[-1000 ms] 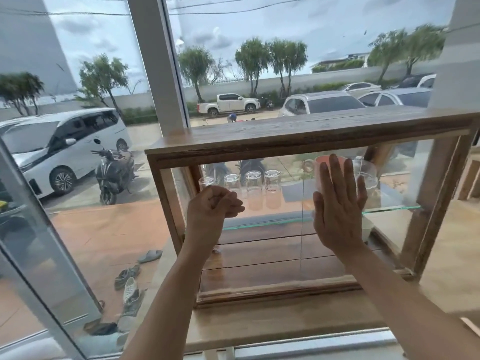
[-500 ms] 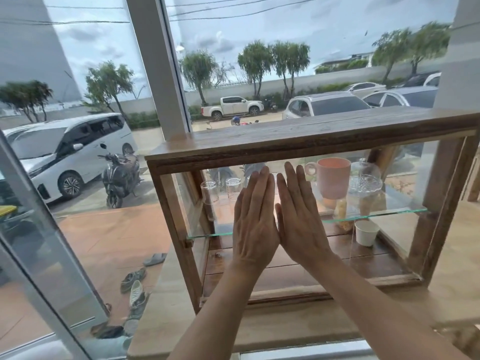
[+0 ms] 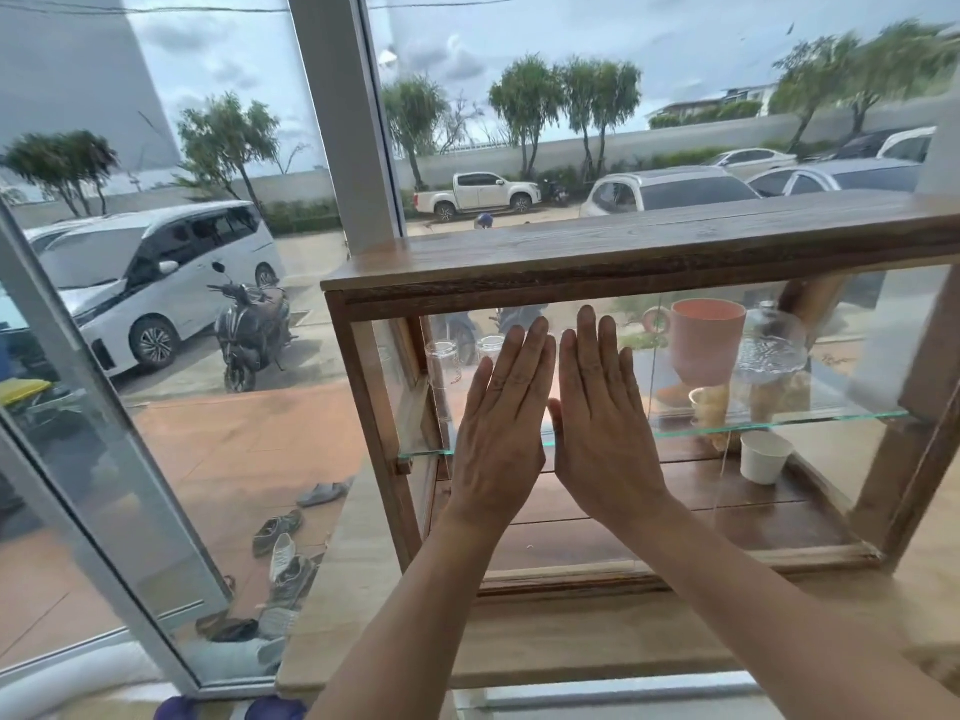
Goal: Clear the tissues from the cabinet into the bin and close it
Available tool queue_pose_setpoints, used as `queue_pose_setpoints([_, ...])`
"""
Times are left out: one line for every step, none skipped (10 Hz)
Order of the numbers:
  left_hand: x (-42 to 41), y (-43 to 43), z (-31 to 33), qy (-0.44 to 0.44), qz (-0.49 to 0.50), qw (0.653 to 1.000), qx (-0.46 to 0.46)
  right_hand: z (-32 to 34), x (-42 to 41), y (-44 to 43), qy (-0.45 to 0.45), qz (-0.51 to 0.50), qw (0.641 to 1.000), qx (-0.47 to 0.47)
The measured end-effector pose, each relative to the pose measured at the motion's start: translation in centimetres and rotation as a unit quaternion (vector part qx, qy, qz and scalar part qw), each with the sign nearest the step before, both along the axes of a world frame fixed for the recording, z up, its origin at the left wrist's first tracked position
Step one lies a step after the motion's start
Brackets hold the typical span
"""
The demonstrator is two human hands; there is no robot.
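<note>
A wooden cabinet (image 3: 639,252) with glass sliding doors stands on a wooden counter by the window. My left hand (image 3: 501,423) and my right hand (image 3: 602,423) lie flat side by side on the front glass, fingers straight and pointing up, holding nothing. Inside, on the glass shelf (image 3: 779,420), stand a pink mug (image 3: 706,340), a clear glass dish and small drinking glasses (image 3: 441,356). A white paper cup (image 3: 763,457) sits on the cabinet floor at the right. I see no tissue and no bin in this view.
The wooden counter (image 3: 363,589) runs under the cabinet. A large window (image 3: 182,252) and its white pillar rise behind and to the left. Outside are parked cars, a scooter and shoes on the pavement.
My left hand went from a loose fist to a flat palm on the glass. My right hand slid left along the glass until both hands lay side by side; they have barely moved since.
</note>
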State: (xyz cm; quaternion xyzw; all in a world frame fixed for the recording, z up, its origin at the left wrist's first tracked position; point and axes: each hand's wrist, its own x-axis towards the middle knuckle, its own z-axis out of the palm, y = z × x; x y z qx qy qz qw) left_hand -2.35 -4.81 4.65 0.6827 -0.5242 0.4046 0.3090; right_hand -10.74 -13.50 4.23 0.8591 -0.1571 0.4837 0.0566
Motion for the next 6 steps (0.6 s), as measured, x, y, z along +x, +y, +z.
queue_pose_setpoints([0.9, 1.1, -0.1, 0.002, 0.009, 1.000, 0.003, 0.0, 1.0, 1.1, -0.001, -0.003, 1.000, -0.007])
queue_pose_setpoints([1.9, 2.1, -0.1, 0.004, 0.009, 1.000, 0.010, -0.1, 1.9, 2.2, -0.007, -0.002, 1.000, -0.014])
queue_pose_setpoints([2.7, 3.2, -0.2, 0.012, 0.014, 1.000, 0.006, -0.1, 3.0, 3.3, -0.004, 0.000, 1.000, -0.020])
queue_pose_setpoints([3.3, 4.0, -0.2, 0.020, 0.021, 1.000, 0.008, -0.3, 3.7, 3.8, -0.002, -0.003, 1.000, -0.013])
queue_pose_setpoints([3.6, 4.4, 0.1, 0.020, 0.005, 1.000, 0.002, -0.3, 3.7, 4.1, -0.001, -0.005, 1.000, -0.013])
queue_pose_setpoints([3.4, 4.6, 0.2, 0.027, 0.011, 0.999, -0.024, 0.0, 3.4, 4.2, -0.004, -0.004, 1.000, -0.014])
